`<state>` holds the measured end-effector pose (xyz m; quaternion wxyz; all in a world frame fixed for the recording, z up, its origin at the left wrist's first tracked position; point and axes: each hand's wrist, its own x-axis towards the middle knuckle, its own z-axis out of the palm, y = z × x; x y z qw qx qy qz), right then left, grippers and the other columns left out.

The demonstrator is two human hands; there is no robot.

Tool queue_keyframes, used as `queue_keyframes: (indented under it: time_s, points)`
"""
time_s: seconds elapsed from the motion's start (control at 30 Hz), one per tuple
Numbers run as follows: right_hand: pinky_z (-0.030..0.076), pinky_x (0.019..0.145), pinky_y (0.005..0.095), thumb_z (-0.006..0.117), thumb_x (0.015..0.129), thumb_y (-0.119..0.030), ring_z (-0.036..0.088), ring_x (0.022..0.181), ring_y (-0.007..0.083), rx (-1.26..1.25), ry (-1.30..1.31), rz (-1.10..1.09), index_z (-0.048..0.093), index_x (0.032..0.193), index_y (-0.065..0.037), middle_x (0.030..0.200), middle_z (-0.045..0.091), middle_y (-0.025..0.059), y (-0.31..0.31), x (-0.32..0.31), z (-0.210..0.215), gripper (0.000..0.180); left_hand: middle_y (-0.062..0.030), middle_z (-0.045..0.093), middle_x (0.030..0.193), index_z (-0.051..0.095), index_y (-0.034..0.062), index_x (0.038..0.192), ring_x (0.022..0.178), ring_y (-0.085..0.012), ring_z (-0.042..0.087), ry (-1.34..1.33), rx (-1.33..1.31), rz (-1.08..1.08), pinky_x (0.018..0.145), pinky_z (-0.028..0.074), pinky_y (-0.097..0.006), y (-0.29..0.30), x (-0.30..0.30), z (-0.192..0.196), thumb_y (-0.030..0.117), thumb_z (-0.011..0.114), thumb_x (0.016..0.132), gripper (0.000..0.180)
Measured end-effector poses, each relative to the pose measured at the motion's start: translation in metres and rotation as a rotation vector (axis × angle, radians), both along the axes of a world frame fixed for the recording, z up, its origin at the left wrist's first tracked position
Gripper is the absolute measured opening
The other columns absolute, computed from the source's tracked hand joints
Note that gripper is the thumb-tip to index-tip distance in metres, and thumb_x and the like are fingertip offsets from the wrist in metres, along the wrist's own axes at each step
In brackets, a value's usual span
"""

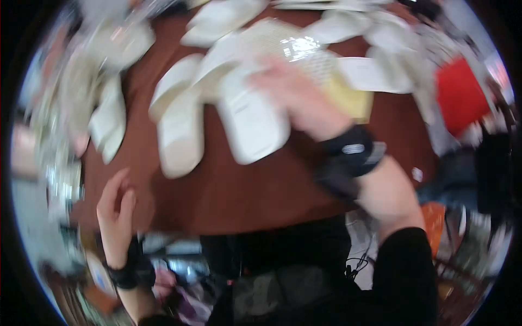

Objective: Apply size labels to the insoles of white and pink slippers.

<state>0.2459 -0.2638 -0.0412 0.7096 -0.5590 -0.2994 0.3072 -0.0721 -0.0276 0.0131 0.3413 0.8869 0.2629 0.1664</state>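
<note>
My right hand (293,95) reaches across the table at the upper edge of a white slipper (255,130). Motion smears its fingers, so whether they grip the slipper cannot be made out. Just left of that slipper lies another white slipper (182,141), its toe strap on the far side. Near the front left of the table, my left hand (117,204) hovers with loosely bent fingers, thumb apart and nothing in it. Dark bands circle both my wrists.
The brown tabletop (283,190) holds several more pale slippers (225,22) along its far side. Shiny clear wrapping (299,48) and a yellow sheet (361,103) lie beyond my right hand. Wrapped slippers (109,119) crowd the left edge. A red item (462,95) is at the right.
</note>
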Motion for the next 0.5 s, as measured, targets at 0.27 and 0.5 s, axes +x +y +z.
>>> queue_keyframes:
  time_s: [0.27,0.5]
  points:
    - [0.053,0.085,0.0265,0.065,0.096,-0.020,0.067,0.097,0.0133,-0.319,-0.215,-0.158,0.059,0.126,0.000,0.111,0.069,0.0079,0.012,0.008,0.007,0.037,-0.0025,0.068,0.093,0.067,-0.0004,0.117,0.081,-0.0072,0.061,-0.164,-0.339,0.601,0.073,0.049,-0.022,-0.009,-0.181,-0.056,0.011,0.056,0.102,0.022]
    - [0.049,0.085,0.0270,0.059,0.100,-0.028,0.064,0.097,0.0139,-0.482,-0.370,-0.265,0.063,0.118,-0.001,0.109,0.066,0.0059,-0.005,0.020,0.005,0.032,-0.0038,0.066,0.083,0.067,-0.0002,0.114,0.074,-0.0108,0.061,0.319,-0.438,0.499,0.068,0.051,-0.026,-0.090,-0.269,-0.198,0.021,0.053,0.102,0.028]
